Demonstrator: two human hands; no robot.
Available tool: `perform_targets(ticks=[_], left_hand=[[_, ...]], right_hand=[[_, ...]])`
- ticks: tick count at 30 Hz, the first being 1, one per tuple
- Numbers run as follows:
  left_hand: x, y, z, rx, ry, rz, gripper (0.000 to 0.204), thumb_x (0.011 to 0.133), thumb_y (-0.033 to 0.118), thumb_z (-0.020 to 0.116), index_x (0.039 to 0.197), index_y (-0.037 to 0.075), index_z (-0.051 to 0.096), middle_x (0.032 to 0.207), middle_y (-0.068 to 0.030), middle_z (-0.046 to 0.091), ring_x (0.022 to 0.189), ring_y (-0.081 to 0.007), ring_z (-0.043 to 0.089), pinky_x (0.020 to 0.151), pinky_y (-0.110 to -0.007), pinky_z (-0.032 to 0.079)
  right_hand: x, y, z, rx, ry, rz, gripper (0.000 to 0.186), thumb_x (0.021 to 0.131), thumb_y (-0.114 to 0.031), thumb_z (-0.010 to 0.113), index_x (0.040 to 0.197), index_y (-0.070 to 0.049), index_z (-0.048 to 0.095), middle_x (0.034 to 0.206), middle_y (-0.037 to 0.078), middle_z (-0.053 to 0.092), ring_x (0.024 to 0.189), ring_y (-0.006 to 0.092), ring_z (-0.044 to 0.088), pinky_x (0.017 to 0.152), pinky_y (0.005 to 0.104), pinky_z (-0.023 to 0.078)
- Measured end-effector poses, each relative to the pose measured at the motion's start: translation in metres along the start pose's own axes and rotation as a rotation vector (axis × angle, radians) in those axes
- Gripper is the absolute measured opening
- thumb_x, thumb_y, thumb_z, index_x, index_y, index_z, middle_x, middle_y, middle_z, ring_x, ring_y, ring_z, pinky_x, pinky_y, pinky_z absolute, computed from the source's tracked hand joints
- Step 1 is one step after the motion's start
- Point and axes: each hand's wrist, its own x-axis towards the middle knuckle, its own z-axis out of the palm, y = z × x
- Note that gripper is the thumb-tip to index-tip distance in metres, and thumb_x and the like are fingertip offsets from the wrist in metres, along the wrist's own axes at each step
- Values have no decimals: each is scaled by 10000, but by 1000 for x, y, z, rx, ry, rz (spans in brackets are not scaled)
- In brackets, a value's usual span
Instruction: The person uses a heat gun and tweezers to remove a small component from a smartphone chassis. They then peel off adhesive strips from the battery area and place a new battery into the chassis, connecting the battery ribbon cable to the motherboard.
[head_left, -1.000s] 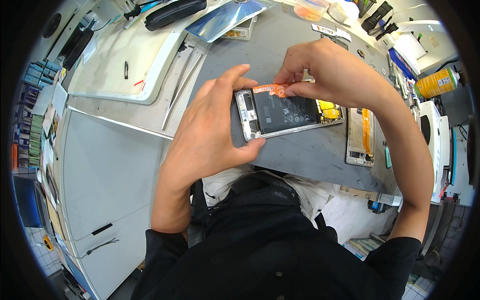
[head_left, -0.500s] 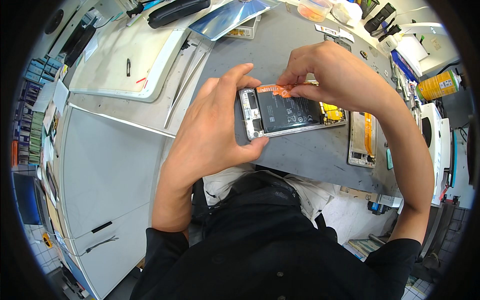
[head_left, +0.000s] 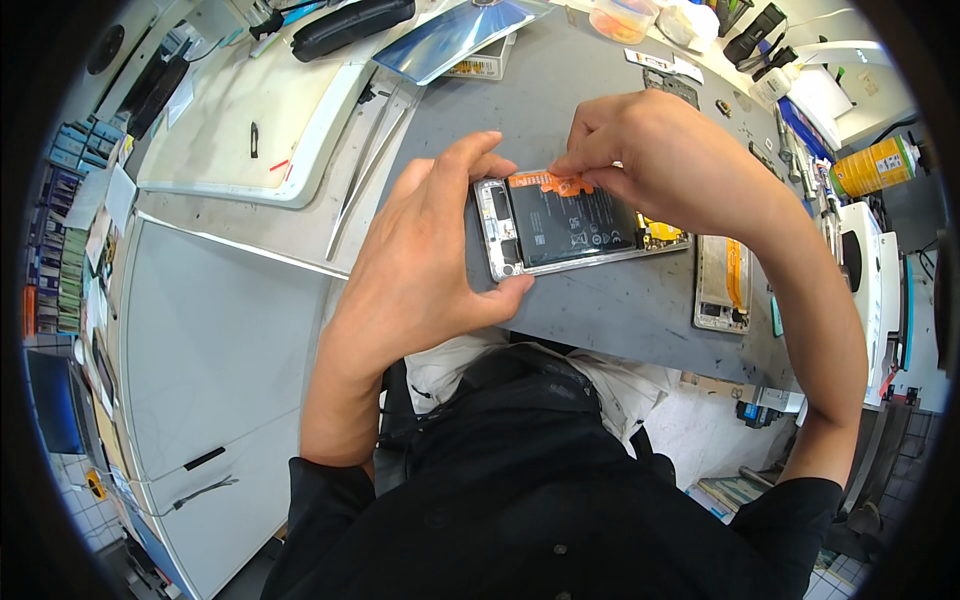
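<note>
Left fingers [head_left: 507, 298] clasp the opened phone [head_left: 575, 222] at its left end; right fingers [head_left: 588, 150] pinch its orange strip [head_left: 540, 181] (peeling or seating, unclear); steadiness seems called for next.

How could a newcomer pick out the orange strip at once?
On the grey worktop, find the open phone held by the left hand. Along the far edge of its black battery lies the orange strip, at the right hand. The orange cable lies in a separate frame; only the strip sits on black.
</note>
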Motion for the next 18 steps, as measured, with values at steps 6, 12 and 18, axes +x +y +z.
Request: perform_targets(ticks=[6, 12, 18], left_hand=[[1, 0, -1, 1, -2, 11, 995, 653, 87, 886, 1514, 7, 395, 1336, -155, 657, 1222, -340, 603, 1110, -432, 481], [0, 1, -1, -9, -6, 5, 974, 648, 91, 889, 1491, -15, 413, 1332, -157, 660, 1216, -336, 595, 1106, -425, 476], [1, 3, -1, -9, -17, -19, 961, 642, 87, 887, 1478, -12, 423, 1319, -156, 669, 1198, -335, 590, 1095, -425, 473]], right_hand=[[-1, -1, -1, -30, 6, 11, 201, 850, -9, 726, 1023, -67, 811, 944, 78, 722, 860, 321, 705, 782, 429, 565], [-6, -5, 2, -61, 26, 5, 359, 801, 78, 627, 1070, -73, 809, 954, 99, 708, 846, 328, 698, 782, 425, 568], [-12, -14, 3, -95, 14, 39, 462, 748, 103, 605, 1124, -79, 803, 1009, 99, 696, 864, 314, 695, 779, 421, 574]])
